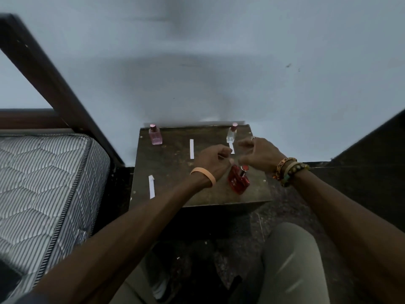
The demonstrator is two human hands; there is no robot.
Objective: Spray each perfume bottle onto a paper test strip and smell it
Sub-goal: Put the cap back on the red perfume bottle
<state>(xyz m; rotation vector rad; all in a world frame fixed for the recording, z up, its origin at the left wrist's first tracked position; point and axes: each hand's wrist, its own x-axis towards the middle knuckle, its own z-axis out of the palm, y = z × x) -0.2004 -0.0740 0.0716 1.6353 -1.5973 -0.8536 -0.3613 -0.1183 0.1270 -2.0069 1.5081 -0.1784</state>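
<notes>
Table: a small dark wooden table (175, 183) in the middle of the frame, its top scratched and spotted.
Red bottle: a red perfume bottle (237, 181) stands at the lower right part of the table top, just under both hands; its top looks uncovered, but the picture is blurred there.
Pink bottle: a pink perfume bottle (155, 135) upright at the upper left corner of the table, with its cap on.
Clear bottle: a clear perfume bottle (231, 134) upright at the upper right corner, cap on.
Strips: one paper strip (192, 148) lies in the upper middle of the table, another paper strip (151, 186) near the left edge, and a third strip (231, 148) is partly hidden between the hands.
Left hand: the left hand (213, 160) is above the red bottle, fingers curled in; what they pinch I cannot tell.
Right hand: the right hand (257, 153) is close beside it, fingers bent and partly spread; whether it holds something is not clear.
Surroundings: a striped mattress (43, 183) fills the left side of the frame.
</notes>
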